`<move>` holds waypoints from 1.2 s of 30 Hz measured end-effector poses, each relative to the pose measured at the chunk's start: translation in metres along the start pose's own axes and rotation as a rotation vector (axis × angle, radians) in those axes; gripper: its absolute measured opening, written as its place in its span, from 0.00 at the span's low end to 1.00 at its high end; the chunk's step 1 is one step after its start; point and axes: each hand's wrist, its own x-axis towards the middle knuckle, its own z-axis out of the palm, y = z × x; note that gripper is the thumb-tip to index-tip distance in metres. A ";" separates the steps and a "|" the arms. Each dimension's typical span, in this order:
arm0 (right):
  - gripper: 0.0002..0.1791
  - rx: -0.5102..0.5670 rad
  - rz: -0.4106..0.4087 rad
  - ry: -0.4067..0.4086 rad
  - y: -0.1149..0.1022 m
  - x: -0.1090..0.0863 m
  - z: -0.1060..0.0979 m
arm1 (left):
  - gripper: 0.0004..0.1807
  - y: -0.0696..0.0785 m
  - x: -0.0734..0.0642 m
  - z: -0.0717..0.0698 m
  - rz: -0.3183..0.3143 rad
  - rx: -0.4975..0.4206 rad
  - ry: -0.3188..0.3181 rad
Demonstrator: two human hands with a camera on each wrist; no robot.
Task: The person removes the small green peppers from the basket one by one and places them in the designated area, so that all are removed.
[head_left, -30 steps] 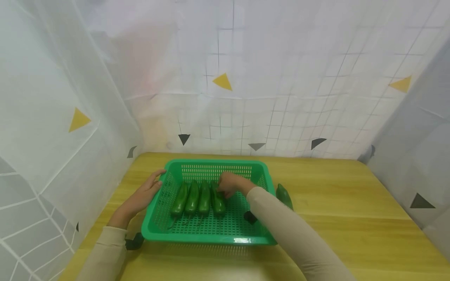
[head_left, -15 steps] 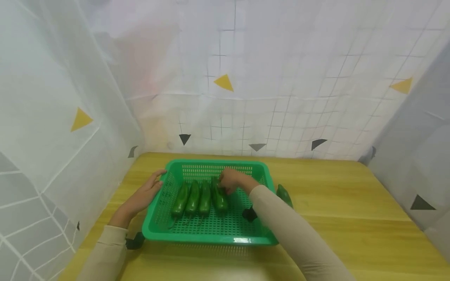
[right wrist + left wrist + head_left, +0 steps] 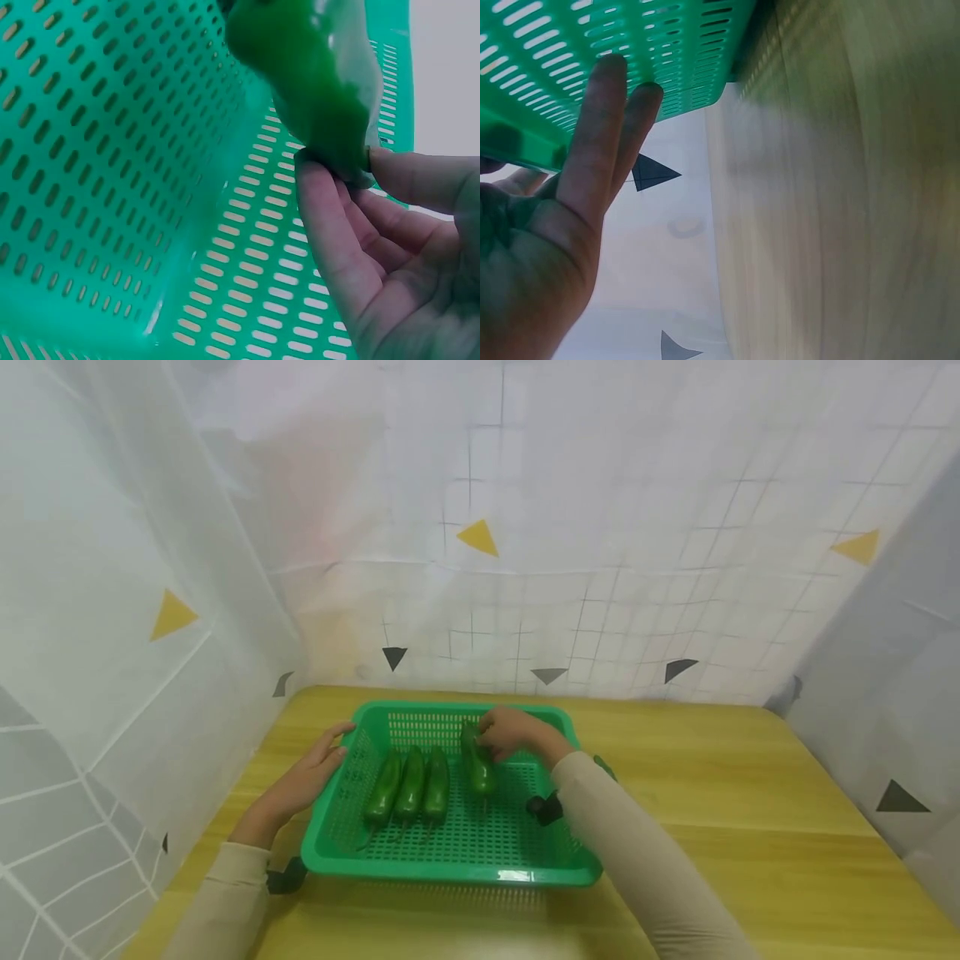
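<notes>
Left hand (image 3: 303, 775) straight-fingered against a green plastic basket (image 3: 442, 869), the right hand (image 3: 513, 732) pinches a long green pepper (image 3: 478, 770) near three others (image 3: 410, 788), its beige sleeve (image 3: 637, 852) mostly hiding perhaps a fifth (image 3: 604, 767).

Basket (image 3: 442, 870) on table (image 3: 720, 785), wall (image 3: 600, 493) behind. Three peppers (image 3: 411, 787) abreast in basket's left half; right of them, fourth pepper (image 3: 480, 772) in right hand (image 3: 515, 732). Left hand (image 3: 303, 778) at basket's left side. Another pepper (image 3: 603, 767), mostly hidden, right of basket.
</notes>
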 end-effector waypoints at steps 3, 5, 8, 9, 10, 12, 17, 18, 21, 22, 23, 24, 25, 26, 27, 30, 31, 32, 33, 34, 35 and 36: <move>0.16 0.017 -0.007 -0.001 0.000 -0.002 -0.002 | 0.30 -0.001 0.001 0.000 0.007 -0.004 0.000; 0.19 0.036 -0.006 0.002 0.000 -0.004 -0.003 | 0.29 -0.002 0.001 0.000 0.005 -0.005 0.001; 0.18 0.026 -0.018 -0.002 -0.001 -0.007 -0.005 | 0.29 -0.003 0.002 0.001 0.009 0.000 -0.002; 0.17 0.023 -0.023 -0.005 -0.002 -0.007 -0.005 | 0.29 -0.004 0.002 0.001 0.010 0.001 -0.001; 0.17 0.020 -0.028 -0.008 -0.003 -0.008 -0.006 | 0.29 -0.004 0.002 0.001 0.011 0.006 0.002; 0.16 0.010 -0.038 -0.016 -0.004 -0.009 -0.008 | 0.29 -0.004 0.001 0.000 0.010 0.007 0.003; 0.19 -0.006 -0.049 -0.015 -0.005 -0.010 -0.010 | 0.29 -0.003 0.001 -0.001 0.011 0.012 0.003; 0.19 -0.007 -0.052 -0.008 -0.005 -0.010 -0.011 | 0.30 -0.002 0.001 -0.001 0.011 0.010 0.004; 0.18 -0.026 -0.060 0.001 -0.003 -0.011 -0.012 | 0.30 -0.002 0.002 0.000 0.014 0.002 0.005; 0.18 -0.026 -0.060 0.004 -0.003 -0.012 -0.013 | 0.29 -0.002 0.002 0.000 0.015 0.000 0.004; 0.18 -0.018 -0.060 0.005 -0.003 -0.013 -0.013 | 0.29 -0.001 0.002 0.000 0.016 -0.003 0.001; 0.19 -0.007 -0.058 0.005 -0.002 -0.013 -0.013 | 0.29 -0.001 0.002 0.000 0.012 -0.011 0.002; 0.19 0.007 -0.056 0.003 -0.001 -0.013 -0.013 | 0.29 -0.001 0.001 0.000 0.009 -0.015 0.001; 0.19 0.017 -0.057 0.001 0.000 -0.013 -0.013 | 0.28 -0.001 0.001 0.000 0.005 -0.021 0.000; 0.20 0.034 -0.055 0.000 0.002 -0.013 -0.012 | 0.28 -0.001 0.001 0.000 0.002 -0.023 -0.003; 0.21 0.077 -0.045 0.000 0.006 -0.013 -0.013 | 0.28 0.001 0.000 0.000 -0.004 -0.021 -0.003; 0.22 0.084 -0.044 0.000 0.007 -0.013 -0.013 | 0.29 0.001 0.000 0.000 -0.004 -0.022 -0.004; 0.23 0.090 -0.041 0.002 0.009 -0.012 -0.014 | 0.29 0.002 0.000 0.000 -0.005 -0.024 -0.006; 0.24 0.102 -0.035 0.005 0.009 -0.012 -0.015 | 0.29 0.003 0.000 -0.001 -0.005 -0.024 -0.006; 0.24 0.105 -0.035 0.009 0.010 -0.012 -0.017 | 0.29 0.004 0.000 -0.001 -0.004 -0.021 -0.005; 0.24 0.105 -0.040 0.015 0.011 -0.012 -0.018 | 0.29 0.005 0.000 -0.001 -0.006 -0.023 -0.003; 0.24 0.106 -0.042 0.017 0.010 -0.013 -0.020 | 0.29 0.005 0.000 -0.002 -0.008 -0.022 -0.003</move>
